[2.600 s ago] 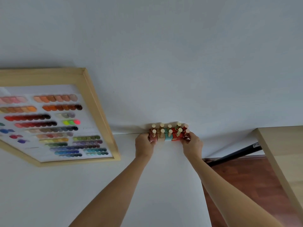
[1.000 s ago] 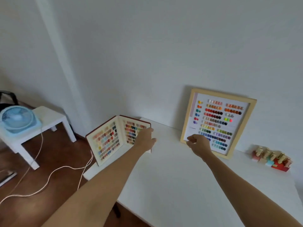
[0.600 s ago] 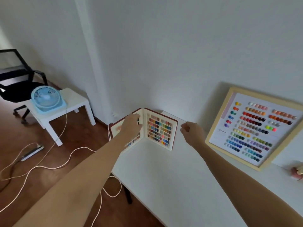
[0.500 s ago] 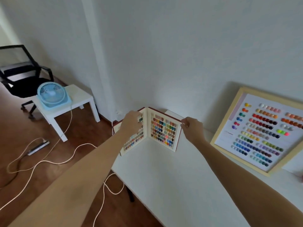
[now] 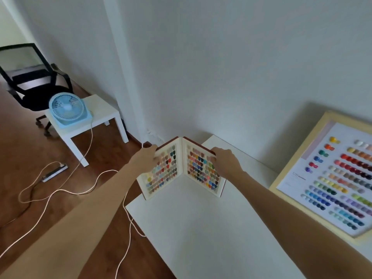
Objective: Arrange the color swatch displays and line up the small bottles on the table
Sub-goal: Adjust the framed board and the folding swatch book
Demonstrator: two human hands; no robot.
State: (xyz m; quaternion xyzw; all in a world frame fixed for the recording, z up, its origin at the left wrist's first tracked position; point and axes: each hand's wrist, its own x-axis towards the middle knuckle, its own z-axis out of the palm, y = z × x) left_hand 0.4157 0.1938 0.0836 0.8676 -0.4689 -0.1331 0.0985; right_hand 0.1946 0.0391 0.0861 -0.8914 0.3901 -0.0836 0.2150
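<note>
— Both hands, what are they gripping?

— Each grip is clasped on one outer edge of a hinged swatch book (image 5: pixel 182 168). The left hand (image 5: pixel 145 158) holds the left leaf and the right hand (image 5: pixel 225 160) holds the right leaf.

— What is around it, biggest first?

— A white table (image 5: pixel 203 228) carries the book, which stands upright and open in a V at the far left corner. A wood-framed swatch board (image 5: pixel 334 178) leans against the wall at the right, filled with rows of coloured tips. Left of the table, a small white side table (image 5: pixel 100 115) on the floor holds a blue fan (image 5: pixel 67 109).

— And inside the book?

— Both leaves are filled with rows of small coloured nail tips.
</note>
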